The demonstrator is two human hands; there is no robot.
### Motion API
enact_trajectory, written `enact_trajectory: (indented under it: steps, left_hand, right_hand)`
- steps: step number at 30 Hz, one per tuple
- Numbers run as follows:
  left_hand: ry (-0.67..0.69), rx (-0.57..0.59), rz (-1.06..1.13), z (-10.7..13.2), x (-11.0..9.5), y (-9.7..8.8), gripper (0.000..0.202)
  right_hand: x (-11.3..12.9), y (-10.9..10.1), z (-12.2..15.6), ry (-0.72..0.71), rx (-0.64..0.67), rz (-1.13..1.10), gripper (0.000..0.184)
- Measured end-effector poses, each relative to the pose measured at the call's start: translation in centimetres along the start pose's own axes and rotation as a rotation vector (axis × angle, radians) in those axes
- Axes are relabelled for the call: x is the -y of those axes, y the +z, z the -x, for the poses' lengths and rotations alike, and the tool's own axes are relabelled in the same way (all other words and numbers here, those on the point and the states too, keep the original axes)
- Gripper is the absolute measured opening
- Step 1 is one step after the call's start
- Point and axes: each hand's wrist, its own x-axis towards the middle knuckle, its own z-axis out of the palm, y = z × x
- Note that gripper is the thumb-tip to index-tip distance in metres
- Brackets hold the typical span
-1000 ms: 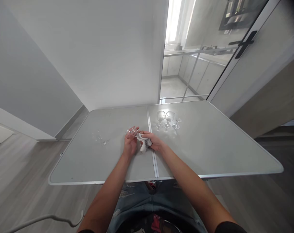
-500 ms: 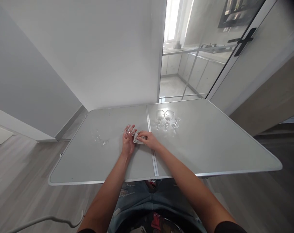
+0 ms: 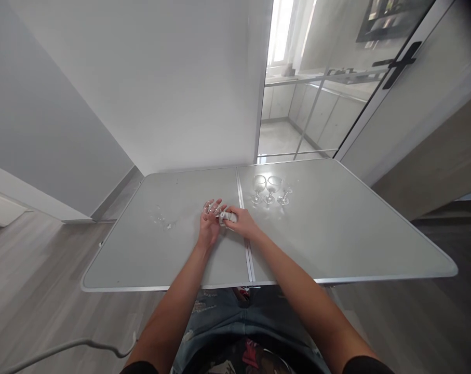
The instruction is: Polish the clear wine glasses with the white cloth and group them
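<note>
A clear drinking glass (image 3: 211, 208) is cradled in a person's left hand (image 3: 209, 227), its bowl surrounded by the curled fingers, over a grey table (image 3: 336, 228) on the 9 o'clock side of the metal seam (image 3: 248, 257). A crumpled white cloth (image 3: 228, 217) is pinched in the right hand (image 3: 244, 223) and held close at the glass's 4 o'clock side; how much of the stem is covered cannot be told.

At 2 o'clock from the hands, two stemmed glasses (image 3: 266, 185) are seen upright, side by side, with a third glass (image 3: 284, 197) set just beyond at their 3 o'clock, its upper part hard to make out. At 9 o'clock, a faint clear shape (image 3: 169, 226) is seen on the tabletop, too indistinct to be identified. A paned door (image 3: 309, 117) is seen toward 1 o'clock.
</note>
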Motion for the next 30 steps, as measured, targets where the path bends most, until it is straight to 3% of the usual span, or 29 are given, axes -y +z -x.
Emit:
enact_trajectory:
  steps: [4, 7, 11, 15, 18, 21, 25, 27, 30]
  left_hand:
    - [0.019, 0.026, 0.018, -0.1, 0.0, 0.2, 0.058]
    - [0.024, 0.009, 0.021, -0.1, 0.0, 0.1, 0.056]
    - [-0.007, -0.004, 0.015, -0.1, -0.1, -0.2, 0.060]
    - [-0.075, 0.050, 0.006, 0.1, -0.1, -0.2, 0.069]
    - [-0.065, 0.061, -0.003, 0.2, -0.1, -0.1, 0.076]
    - [-0.056, 0.045, -0.009, 0.1, -0.1, 0.0, 0.073]
    - [-0.021, -0.005, -0.016, -0.2, 0.0, -0.1, 0.063]
    - [0.004, -0.028, -0.017, -0.3, 0.1, -0.2, 0.061]
    - [0.004, -0.050, -0.015, -0.4, 0.2, -0.3, 0.058]
  right_hand:
    - [0.3, 0.6, 0.4, -0.213, -0.197, 0.463, 0.019]
    - [0.5, 0.8, 0.5, -0.223, -0.217, 0.452, 0.019]
    - [0.7, 0.1, 0.2, 0.002, -0.084, -0.104, 0.012]
    - [0.2, -1.1, -0.1, 0.351, 0.238, -0.816, 0.024]
    - [-0.3, -1.4, -0.1, 0.426, 0.356, -1.020, 0.029]
    - [-0.3, -1.1, -0.1, 0.351, 0.271, -0.838, 0.030]
    - [0.2, -0.3, 0.2, 0.011, -0.042, -0.135, 0.020]
    - [0.3, 0.1, 0.3, -0.133, -0.121, 0.147, 0.018]
    - [0.3, 0.4, 0.4, -0.168, -0.151, 0.232, 0.017]
